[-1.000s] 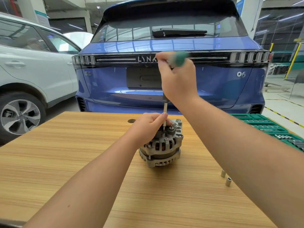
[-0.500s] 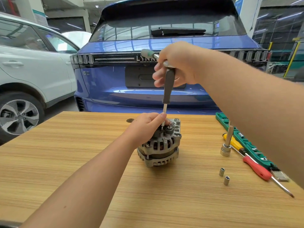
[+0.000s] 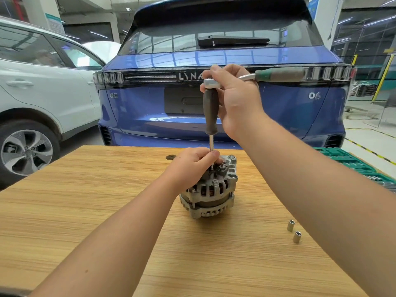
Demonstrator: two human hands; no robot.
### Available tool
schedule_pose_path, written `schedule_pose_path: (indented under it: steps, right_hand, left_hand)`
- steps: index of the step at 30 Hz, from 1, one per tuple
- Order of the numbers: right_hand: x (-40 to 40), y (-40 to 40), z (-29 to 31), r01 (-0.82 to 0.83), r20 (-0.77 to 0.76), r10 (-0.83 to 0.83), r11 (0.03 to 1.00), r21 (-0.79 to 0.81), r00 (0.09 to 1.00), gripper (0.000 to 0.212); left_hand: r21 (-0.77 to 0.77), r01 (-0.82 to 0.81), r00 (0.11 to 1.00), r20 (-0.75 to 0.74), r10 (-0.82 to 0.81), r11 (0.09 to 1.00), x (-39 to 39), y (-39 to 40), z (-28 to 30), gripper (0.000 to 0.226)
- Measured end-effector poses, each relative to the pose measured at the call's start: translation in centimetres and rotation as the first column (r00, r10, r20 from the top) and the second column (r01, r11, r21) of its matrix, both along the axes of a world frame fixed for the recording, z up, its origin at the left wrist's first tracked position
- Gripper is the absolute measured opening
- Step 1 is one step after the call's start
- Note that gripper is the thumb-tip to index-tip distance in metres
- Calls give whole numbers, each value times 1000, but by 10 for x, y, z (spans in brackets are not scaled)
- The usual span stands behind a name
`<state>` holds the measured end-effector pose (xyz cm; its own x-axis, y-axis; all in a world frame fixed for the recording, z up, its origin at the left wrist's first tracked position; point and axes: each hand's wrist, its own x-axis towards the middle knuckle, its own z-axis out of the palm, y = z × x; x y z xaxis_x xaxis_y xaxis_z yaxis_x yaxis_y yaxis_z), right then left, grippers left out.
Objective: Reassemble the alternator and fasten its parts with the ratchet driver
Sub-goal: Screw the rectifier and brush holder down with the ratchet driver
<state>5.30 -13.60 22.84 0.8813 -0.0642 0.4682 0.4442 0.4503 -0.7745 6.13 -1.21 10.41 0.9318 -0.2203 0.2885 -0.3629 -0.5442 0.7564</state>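
1. Surface (image 3: 85, 211): wooden; it carries the alternator (image 3: 211, 194) upright at centre, with two loose sockets (image 3: 293, 230) lying well apart to its right.
2. Right hand (image 3: 233, 99): grip curled round the ratchet driver (image 3: 211, 110) at its head, handle pointing right.
3. Left hand (image 3: 194, 166): grip pinching the driver shaft just above the alternator top.
4. Risk: a tilted shaft would probably slip off the fastener or cross-thread it; sideways handle force could tip the unclamped alternator.

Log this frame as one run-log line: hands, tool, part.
left hand: steadies driver shaft on alternator | right hand: grips ratchet atop driver | driver: upright | two sockets: loose on table
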Motion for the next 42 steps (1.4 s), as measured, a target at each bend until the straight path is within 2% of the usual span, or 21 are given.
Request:
schedule_pose_path:
  steps: [1, 2, 3, 4, 6, 7, 8, 10, 12, 17, 20, 23, 26, 28, 30, 32, 34, 36, 37, 42]
  right_hand:
    - [1, -1, -2, 174, 140, -153, 972, -159, 978, 20]
    - [1, -2, -5, 389, 336, -280, 863, -323, 899, 20]
    - [3, -4, -9, 588, 537, -332, 690, -421, 775, 20]
    - [3, -5, -13, 729, 681, -331, 516, -449, 653, 19]
    - [2, -6, -13, 861, 825, -263, 254, -441, 501, 23]
    - [1, -4, -12, 876, 849, -217, 165, -454, 481, 26]
    - [-1, -2, -9, 864, 843, -186, 107, -493, 504, 30]
    - [-4, 3, -5, 831, 819, -148, 51, -554, 555, 40]
    - [-5, 4, -4, 821, 813, -126, 30, -569, 568, 47]
    - [-6, 6, 1, 813, 808, -116, -6, -582, 578, 47]
    - [-6, 6, 12, 791, 797, -111, -103, -604, 594, 49]
    - [-5, 8, 31, 679, 707, -169, -198, -707, 687, 50]
    - [-4, 8, 49, 514, 534, -212, -145, -846, 819, 36]
    - [-8, 7, 55, 419, 422, -203, -59, -906, 884, 28]
    - [-13, 5, 58, 262, 234, -217, 112, -959, 948, 23]
    - [-15, 3, 58, 90, 22, -225, 295, -951, 974, 24]
    - [-15, 3, 56, -15, -136, -204, 504, -864, 969, 24]
    - [-15, 5, 51, -113, -273, -109, 722, -683, 956, 17]
    - [-15, 6, 48, -147, -311, -67, 774, -615, 948, 14]
    - [-11, 12, 36, -141, -366, -31, 891, -433, 930, 15]
  left_hand:
    - [3, -1, 1000, 4, 1, 1000, 0, 0, 0, 34]
    - [8, -2, 1000, 6, 2, 1000, 1, 0, 0, 33]
    - [13, -5, 1000, 7, 5, 1000, 1, 1, 0, 33]
    - [20, -6, 1000, 8, 6, 1000, 1, 1, -1, 32]
    - [27, -7, 1000, 7, 7, 1000, 1, 1, -1, 30]
    - [26, -9, 1000, 6, 9, 1000, 1, 1, -1, 30]
    - [23, -12, 1000, 6, 12, 1000, 1, 1, -1, 30]
    - [18, -16, 1000, 3, 16, 1000, 0, 1, -1, 31]
    - [16, -17, 1000, 0, 17, 1000, 0, 1, -1, 32]
    - [11, -17, 1000, -1, 17, 1000, 0, 1, -1, 30]
    - [15, -4, 1000, -1, 4, 1000, 1, 2, -2, 33]
    - [8, 5, 1000, -24, -4, 1000, 2, 3, -2, 35]
    - [4, -1, 999, -33, 1, 1000, 2, 2, -3, 37]
    - [-1, 2, 999, -35, -2, 1000, 2, 2, -3, 38]
    - [-10, 10, 999, -39, -10, 1000, 2, 2, -3, 38]
    - [-11, 9, 999, -46, -9, 1000, 2, 2, -2, 37]
    - [-5, 4, 999, -49, -4, 1000, 1, 1, -1, 37]
    - [-5, 4, 999, -47, -4, 1000, 2, 1, -2, 38]
    - [-6, 4, 999, -46, -4, 1000, 3, 1, -2, 38]
    - [5, 0, 999, -32, 0, 1000, 3, 1, -3, 32]
